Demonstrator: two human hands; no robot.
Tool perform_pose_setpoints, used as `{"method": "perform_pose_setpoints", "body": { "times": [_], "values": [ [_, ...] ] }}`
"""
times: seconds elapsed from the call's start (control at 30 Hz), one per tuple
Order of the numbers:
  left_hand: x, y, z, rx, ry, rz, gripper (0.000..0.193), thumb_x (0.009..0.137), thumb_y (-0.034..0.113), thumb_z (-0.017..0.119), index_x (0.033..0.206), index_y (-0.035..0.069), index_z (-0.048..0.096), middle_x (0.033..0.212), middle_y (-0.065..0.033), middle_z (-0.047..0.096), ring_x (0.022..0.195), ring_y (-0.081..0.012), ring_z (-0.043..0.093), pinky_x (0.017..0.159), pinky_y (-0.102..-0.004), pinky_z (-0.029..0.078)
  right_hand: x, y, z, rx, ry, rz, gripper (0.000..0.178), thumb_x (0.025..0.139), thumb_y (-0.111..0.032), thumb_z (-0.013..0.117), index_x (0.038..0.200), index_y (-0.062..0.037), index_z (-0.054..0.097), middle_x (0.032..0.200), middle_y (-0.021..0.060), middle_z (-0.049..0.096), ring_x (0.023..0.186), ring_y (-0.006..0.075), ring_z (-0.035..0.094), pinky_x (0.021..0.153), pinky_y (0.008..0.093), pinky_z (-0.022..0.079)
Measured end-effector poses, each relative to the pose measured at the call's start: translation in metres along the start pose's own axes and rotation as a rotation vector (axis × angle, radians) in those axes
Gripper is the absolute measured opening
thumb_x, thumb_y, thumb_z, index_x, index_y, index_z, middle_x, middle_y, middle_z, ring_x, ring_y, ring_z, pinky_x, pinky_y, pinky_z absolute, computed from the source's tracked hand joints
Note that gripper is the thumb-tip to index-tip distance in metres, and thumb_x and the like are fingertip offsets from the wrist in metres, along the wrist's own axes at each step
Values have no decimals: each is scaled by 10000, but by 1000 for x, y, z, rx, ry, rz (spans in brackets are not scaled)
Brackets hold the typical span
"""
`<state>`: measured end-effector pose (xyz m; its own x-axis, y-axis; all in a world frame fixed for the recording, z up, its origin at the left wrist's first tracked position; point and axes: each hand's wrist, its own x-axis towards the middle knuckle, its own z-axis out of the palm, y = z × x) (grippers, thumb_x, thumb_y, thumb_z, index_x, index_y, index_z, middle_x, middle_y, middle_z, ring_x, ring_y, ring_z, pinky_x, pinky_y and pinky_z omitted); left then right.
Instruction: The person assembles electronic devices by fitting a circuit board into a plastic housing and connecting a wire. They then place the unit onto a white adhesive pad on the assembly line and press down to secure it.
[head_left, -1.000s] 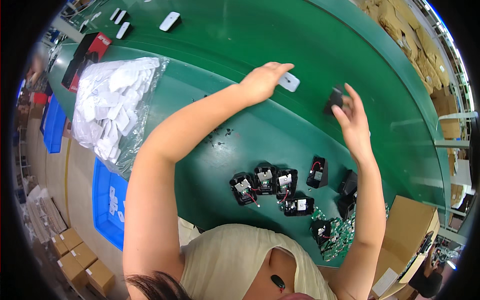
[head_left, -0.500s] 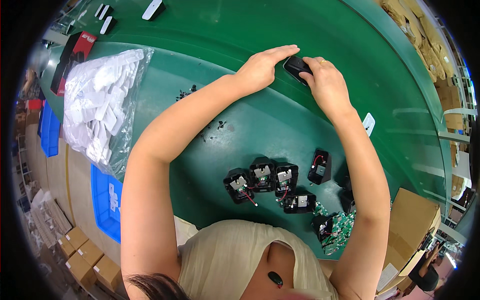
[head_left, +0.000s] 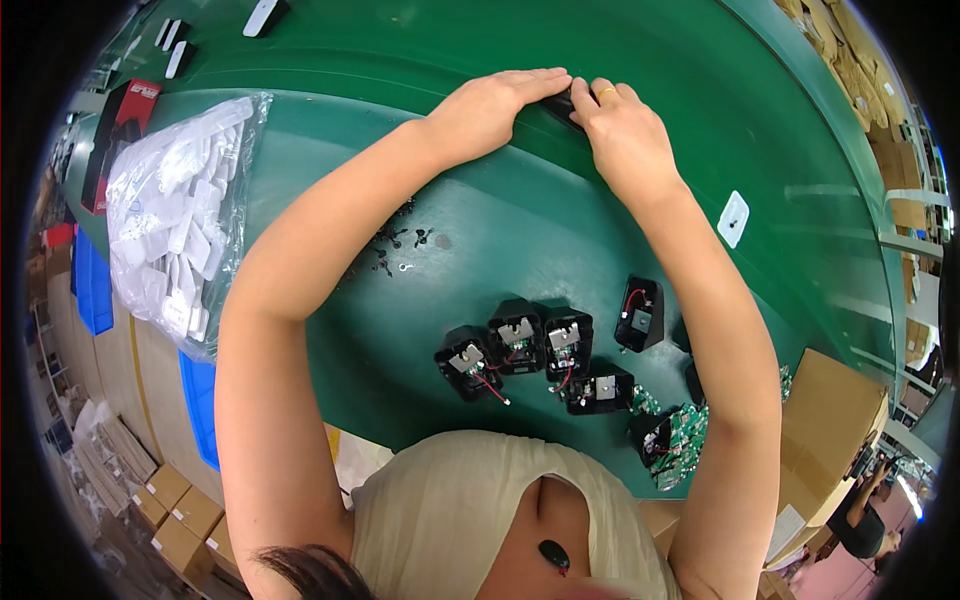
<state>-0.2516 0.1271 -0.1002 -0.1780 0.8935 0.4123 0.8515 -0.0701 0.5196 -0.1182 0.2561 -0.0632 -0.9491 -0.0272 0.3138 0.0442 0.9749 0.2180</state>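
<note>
At the far middle of the green work surface, a black plastic casing [head_left: 563, 110] lies between my two hands and is mostly covered by them. My right hand [head_left: 628, 130], with a ring on one finger, has its fingers bent over the casing's right side. My left hand [head_left: 480, 112] reaches across its far left side with fingers stretched out, the tips meeting the casing near my right fingers. Nearer to me stand several open black housings [head_left: 568, 345] with metal plates, small circuit boards and red wires inside.
A clear bag of white plastic pieces [head_left: 180, 225] lies at the left beside a red-and-black box [head_left: 120, 140]. Small black parts [head_left: 390, 245] are scattered mid-table. Green circuit boards [head_left: 682, 445] are heaped near my right arm. A white plate [head_left: 733, 220] and a cardboard box [head_left: 825, 440] are rightward.
Both hands and the casing appear farther up and left in view, and the whole scene has shifted somewhat. My fingers now cover more of the casing, with the two hands closer together.
</note>
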Motion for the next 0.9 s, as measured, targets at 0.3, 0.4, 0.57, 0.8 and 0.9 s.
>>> {"method": "perform_pose_setpoints", "body": {
  "times": [0.3, 0.4, 0.57, 0.8, 0.9],
  "values": [
    [1, 3, -2, 191, -43, 46, 577, 692, -130, 409, 1233, 64, 467, 1250, -123, 485, 1115, -276, 493, 933, -346, 425, 4, -12, 1, -74, -19, 60, 290, 697, -51, 570, 974, 36, 570, 838, 117, 599, 769, 206, 588, 607, 271, 525],
    [2, -2, -7, 255, -120, 2, 531, 748, -58, 435, 1262, 78, 437, 1281, -105, 459, 1148, -239, 470, 961, -329, 402, 11, -10, -1, -14, -109, 102, 281, 741, -83, 567, 1008, 3, 570, 846, 112, 617, 753, 230, 598, 632, 300, 516],
    [12, 5, -1, 307, -8, 98, 430, 783, 83, 545, 1199, 23, 457, 1180, -121, 524, 1077, -259, 512, 896, -340, 436, 16, 20, 0, 274, -23, 191, 250, 809, -171, 570, 1016, -36, 610, 888, 122, 643, 801, 261, 607, 685, 348, 494],
    [35, 8, 8, 310, 110, -62, 303, 794, 213, 589, 1012, 8, 538, 926, -114, 576, 882, -273, 541, 776, -347, 451, 26, 50, 8, 882, -159, 488, 296, 830, -300, 574, 1016, -78, 636, 890, 120, 652, 815, 246, 615, 740, 336, 470],
    [42, 23, -5, -27, 19, -358, 281, 835, 248, 566, 956, -5, 566, 826, -108, 595, 720, -218, 567, 664, -317, 475, 15, 40, -1, 1224, -82, 492, 478, 818, -372, 599, 1174, -60, 533, 1021, 140, 602, 917, 227, 584, 802, 317, 462]
  ]
}}
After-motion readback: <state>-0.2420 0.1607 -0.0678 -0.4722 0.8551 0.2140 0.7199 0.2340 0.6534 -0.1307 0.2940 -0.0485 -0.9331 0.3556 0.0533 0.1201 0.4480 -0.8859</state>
